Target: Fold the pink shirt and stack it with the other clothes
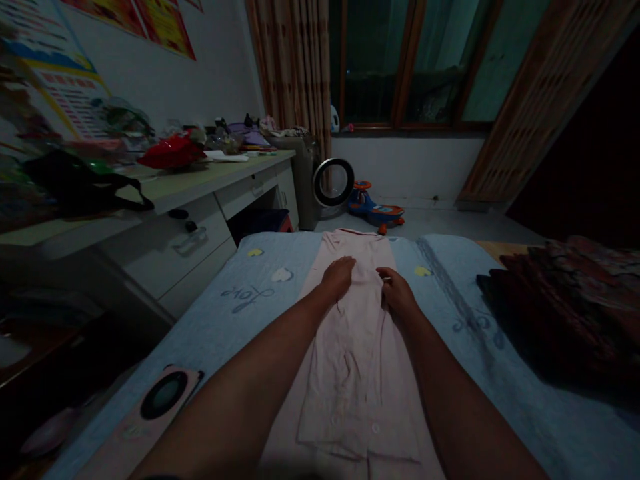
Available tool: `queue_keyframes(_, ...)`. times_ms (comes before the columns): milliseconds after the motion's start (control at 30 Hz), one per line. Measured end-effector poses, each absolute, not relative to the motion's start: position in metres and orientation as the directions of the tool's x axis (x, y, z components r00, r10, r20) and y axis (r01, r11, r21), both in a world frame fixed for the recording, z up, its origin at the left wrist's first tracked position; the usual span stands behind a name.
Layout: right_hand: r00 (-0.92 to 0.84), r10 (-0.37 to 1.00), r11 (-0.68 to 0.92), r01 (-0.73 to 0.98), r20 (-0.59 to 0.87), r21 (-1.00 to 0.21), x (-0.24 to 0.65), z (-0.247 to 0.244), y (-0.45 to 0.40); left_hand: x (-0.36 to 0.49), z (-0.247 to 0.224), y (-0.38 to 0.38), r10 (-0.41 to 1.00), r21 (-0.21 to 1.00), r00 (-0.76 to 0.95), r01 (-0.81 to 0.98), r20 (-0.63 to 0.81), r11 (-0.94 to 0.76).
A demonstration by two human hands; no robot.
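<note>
Dim room; window (400, 63) at the back, patterned curtains (293, 73) either side. Left: surface (220, 175) against the wall, carrying a red bag (173, 152), a black bag (75, 183) and clutter. Beyond its far end, a machine (301, 177) with its round door (334, 181) swung open; blue-and-orange ride-on toy (375, 208) on the floor (425, 223).

Foreground: bed (280, 303), pale blue cover. Pink garment (357, 347) laid lengthwise down the middle, wrinkled, buttons showing at the near part. Left hand (339, 279) on its upper left part, fingers close together. Right hand (397, 290) at its right edge, fingers curled. Cannot tell whether either grips cloth. Pink phone (130, 427) at lower left, beside the left forearm. Stack of dark, patterned cloth (565, 307) on the right.
</note>
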State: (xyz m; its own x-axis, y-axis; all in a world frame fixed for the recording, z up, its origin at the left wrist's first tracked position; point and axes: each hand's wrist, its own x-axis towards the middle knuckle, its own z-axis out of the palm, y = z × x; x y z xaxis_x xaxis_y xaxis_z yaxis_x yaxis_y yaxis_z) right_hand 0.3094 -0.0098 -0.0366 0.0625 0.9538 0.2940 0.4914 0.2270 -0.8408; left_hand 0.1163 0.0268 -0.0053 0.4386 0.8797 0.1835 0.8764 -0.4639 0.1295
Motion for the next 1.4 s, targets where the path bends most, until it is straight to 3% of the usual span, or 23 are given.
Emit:
queue_keyframes(200, -0.006, 0.958, 0.252, 0.490, 0.286, -0.835, 0.311, -0.036, -0.011, 0.123, -0.008, 0.051, 0.860, 0.122, 0.465, 0.861, 0.209, -0.494)
queue_keyframes(367, 0.017, 0.933, 0.250, 0.690, 0.361, -0.679, 0.305, -0.033, -0.008, 0.127, -0.017, 0.068, 0.885, 0.134, 0.432, 0.880, 0.172, -0.456)
queue_keyframes(567, 0.027, 0.925, 0.217, 0.782, 0.379, -0.585, 0.304, -0.027, -0.012, 0.126, -0.032, 0.071, 0.912, 0.174, 0.390, 0.897, 0.122, -0.407)
queue_keyframes(767, 0.092, 0.948, 0.125, 0.772, 0.304, -0.624, 0.308, -0.023, -0.015, 0.129, -0.033, 0.071, 0.936, 0.180, 0.338, 0.919, 0.096, -0.350)
queue_keyframes(900, 0.227, 0.857, 0.132, 0.771, 0.462, -0.623, 0.300, -0.012, -0.018, 0.131, -0.034, 0.070, 0.934, 0.158, 0.339, 0.922, 0.117, -0.354)
queue_keyframes(1000, 0.036, 0.828, 0.316, 0.795, 0.560, -0.518, 0.279, -0.003, -0.025, 0.130, -0.033, 0.071, 0.938, 0.154, 0.339, 0.925, 0.075, -0.347)
queue_keyframes(1100, -0.179, 0.896, 0.351, 0.847, 0.407, -0.400, 0.258, -0.005, -0.036, 0.129, -0.031, 0.072, 0.928, 0.136, 0.372, 0.918, 0.029, -0.372)
queue_keyframes(1233, -0.203, 0.971, 0.229, 0.941, 0.127, -0.247, 0.249, -0.020, -0.046, 0.126, -0.027, 0.077, 0.918, 0.135, 0.397, 0.909, 0.001, -0.394)
queue_keyframes(1400, -0.193, 0.978, 0.205, 0.960, 0.081, -0.189, 0.252, -0.027, -0.046, 0.120, -0.020, 0.088, 0.919, 0.127, 0.395, 0.912, -0.014, -0.390)
